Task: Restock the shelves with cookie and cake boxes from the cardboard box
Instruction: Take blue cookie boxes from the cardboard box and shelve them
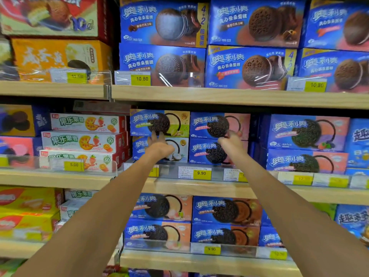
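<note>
green-blue cookie box [175, 121] | face-out, stacked on coconut cookie box [177, 149] | pink-blue cookie box [207, 124] just beside

The head view faces the shelves [179, 94] squarely, close up.

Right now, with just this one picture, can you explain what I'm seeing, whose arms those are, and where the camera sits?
There is no machine here. A person wears a wide-angle camera on the head, so the single picture looks forward and down along their own bare arms. They face light wooden shop shelves stacked with boxes. The left hand lays straight fingers against a blue-and-green cardboard cookie box. The right hand is at the blue-and-pink cardboard cookie box beside it, too blurred to tell a grip. Yellow price tags line the shelf edge. The cardboard supply box is out of view.
</note>
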Tool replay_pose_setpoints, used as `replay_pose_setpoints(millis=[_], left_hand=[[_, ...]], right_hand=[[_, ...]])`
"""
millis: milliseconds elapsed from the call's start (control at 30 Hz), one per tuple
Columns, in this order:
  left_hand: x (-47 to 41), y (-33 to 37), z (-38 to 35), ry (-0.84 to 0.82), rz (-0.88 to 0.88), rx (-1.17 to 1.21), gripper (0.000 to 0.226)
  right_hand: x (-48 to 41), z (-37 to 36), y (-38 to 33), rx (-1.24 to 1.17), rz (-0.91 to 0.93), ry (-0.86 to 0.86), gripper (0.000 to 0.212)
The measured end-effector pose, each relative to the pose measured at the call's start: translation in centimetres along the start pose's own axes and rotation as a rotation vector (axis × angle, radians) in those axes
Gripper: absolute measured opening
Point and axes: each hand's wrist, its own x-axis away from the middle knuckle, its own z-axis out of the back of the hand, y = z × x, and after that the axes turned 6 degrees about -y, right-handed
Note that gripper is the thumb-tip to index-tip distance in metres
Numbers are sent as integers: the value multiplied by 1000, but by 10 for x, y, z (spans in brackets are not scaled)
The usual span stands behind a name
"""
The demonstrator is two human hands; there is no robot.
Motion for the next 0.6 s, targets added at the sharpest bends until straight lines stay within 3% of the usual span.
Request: replay_pose_setpoints(millis=[233,433,600], left_hand=[[-4,-20,5,-19,-25,-71,69],[-15,-26,11,10,-75,-2,65],[9,-23,-7,141,-299,244,50]], right_hand=[[21,-42,-11,100,76,-133,64],[14,-56,-6,219,144,-132,57],[22,-61,-6,133,196,-48,44]])
